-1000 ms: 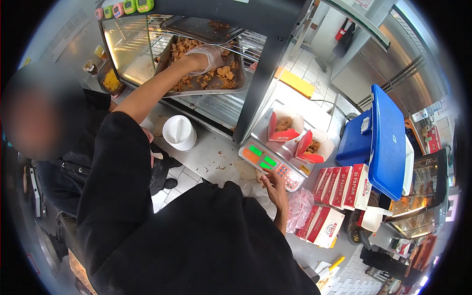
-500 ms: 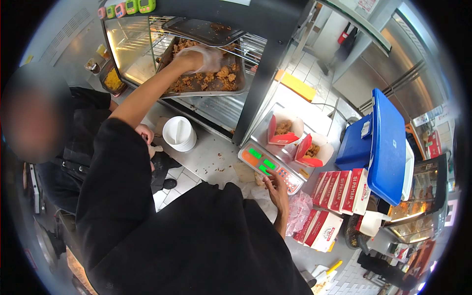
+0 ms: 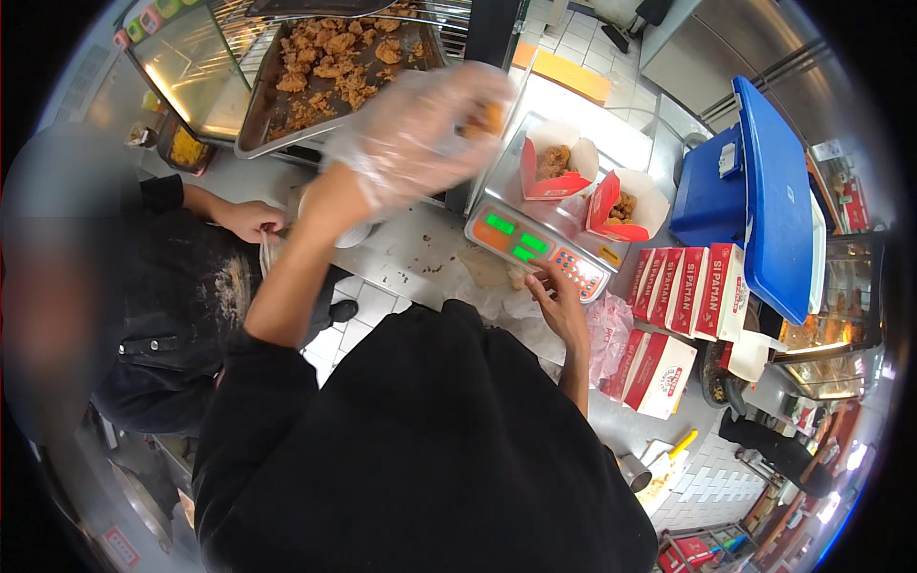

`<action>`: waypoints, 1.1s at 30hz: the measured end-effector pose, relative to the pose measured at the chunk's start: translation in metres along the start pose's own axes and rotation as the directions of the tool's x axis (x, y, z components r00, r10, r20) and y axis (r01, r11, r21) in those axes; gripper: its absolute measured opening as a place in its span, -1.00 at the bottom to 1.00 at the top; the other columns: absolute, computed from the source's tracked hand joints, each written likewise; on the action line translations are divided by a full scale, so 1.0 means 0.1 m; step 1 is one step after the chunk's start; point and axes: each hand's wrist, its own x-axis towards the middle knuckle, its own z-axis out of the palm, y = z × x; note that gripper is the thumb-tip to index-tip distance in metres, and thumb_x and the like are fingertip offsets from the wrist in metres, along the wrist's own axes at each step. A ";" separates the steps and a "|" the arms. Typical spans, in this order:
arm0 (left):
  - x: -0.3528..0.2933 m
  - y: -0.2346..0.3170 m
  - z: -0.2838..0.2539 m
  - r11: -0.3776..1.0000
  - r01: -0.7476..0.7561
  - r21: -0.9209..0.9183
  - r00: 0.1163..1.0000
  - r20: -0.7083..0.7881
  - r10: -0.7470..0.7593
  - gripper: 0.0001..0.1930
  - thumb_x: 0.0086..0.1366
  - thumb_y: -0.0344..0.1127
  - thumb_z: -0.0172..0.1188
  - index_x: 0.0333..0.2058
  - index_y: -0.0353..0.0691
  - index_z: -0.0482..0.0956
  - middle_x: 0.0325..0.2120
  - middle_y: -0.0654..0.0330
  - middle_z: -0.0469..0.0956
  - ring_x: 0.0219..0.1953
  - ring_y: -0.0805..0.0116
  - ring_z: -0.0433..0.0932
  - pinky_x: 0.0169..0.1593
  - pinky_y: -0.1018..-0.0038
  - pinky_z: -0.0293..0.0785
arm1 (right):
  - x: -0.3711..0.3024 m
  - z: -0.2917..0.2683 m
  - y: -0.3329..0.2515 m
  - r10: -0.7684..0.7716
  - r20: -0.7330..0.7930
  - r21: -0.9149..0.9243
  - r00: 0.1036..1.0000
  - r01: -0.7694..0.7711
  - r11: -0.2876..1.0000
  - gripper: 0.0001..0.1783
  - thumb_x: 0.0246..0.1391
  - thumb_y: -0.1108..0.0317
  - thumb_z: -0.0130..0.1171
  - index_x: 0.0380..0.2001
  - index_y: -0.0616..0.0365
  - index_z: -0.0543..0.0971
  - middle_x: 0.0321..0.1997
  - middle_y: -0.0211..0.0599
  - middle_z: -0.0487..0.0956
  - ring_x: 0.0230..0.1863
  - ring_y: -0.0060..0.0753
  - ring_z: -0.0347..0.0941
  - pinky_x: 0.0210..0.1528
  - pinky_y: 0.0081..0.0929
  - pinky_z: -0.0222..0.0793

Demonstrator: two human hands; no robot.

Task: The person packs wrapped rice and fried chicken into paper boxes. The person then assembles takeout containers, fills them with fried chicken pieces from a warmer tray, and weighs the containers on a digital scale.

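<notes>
In its clear plastic glove, my left hand [image 3: 415, 134] is closed round a piece of fried chicken [image 3: 487, 119], in the air between the tray and the scale. Behind it, a metal tray [image 3: 246, 138] of fried chicken pieces sits in the glass warming cabinet. Two red-and-white paper boxes stand on the digital scale [image 3: 482, 231]: the left box [image 3: 549, 185] and the right box [image 3: 621, 231], each with fried chicken inside. My right hand [image 3: 562, 304] rests at the scale's front edge by the keypad, bare, with its fingers apart and nothing in them.
Folded red-and-white boxes [image 3: 683, 296] stand in rows right of the scale, beside a pink plastic bag [image 3: 609, 336]. Behind them is a blue cooler box [image 3: 712, 191] with its lid raised. A co-worker's hand [image 3: 250, 220] is at the left. My left forearm partly covers a white tub.
My left hand has come out of the cabinet tray toward the scale, now with a piece of fried chicken. My right hand stays by the scale. The view has shifted.
</notes>
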 end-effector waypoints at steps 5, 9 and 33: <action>0.26 0.16 0.54 0.979 0.025 0.200 0.997 0.068 -0.040 -0.70 0.28 -0.21 0.19 -0.04 -0.11 0.48 -0.17 0.13 0.62 -0.23 0.12 0.64 -0.09 0.30 0.55 | -0.13 0.03 -0.26 0.003 -0.004 -0.038 1.000 -0.003 0.999 -0.63 0.21 0.22 0.22 0.04 0.12 0.55 -0.31 -0.24 0.64 -0.35 -0.42 0.53 -0.26 -0.42 0.45; 0.46 0.05 0.92 0.945 0.137 0.297 0.983 0.074 -0.165 -0.58 0.30 -0.10 0.10 0.08 -0.11 0.44 -0.04 0.09 0.59 -0.08 0.01 0.59 0.04 0.26 0.50 | -0.27 0.05 -0.21 0.022 -0.019 -0.064 1.000 -0.023 0.998 -0.60 0.20 0.22 0.22 0.06 0.13 0.53 -0.25 -0.19 0.63 -0.32 -0.38 0.52 -0.24 -0.40 0.45; -1.54 -0.76 -1.05 0.586 0.394 0.708 0.907 -0.401 -0.125 -0.70 0.06 -0.33 0.41 -0.17 -0.09 0.68 -0.17 0.14 0.65 -0.06 0.10 0.58 0.06 0.26 0.46 | 0.10 0.13 -0.19 -0.027 0.073 -0.120 0.997 0.036 0.992 -0.59 0.20 0.23 0.23 0.08 0.12 0.53 -0.32 -0.33 0.57 -0.41 -0.49 0.43 -0.33 -0.48 0.39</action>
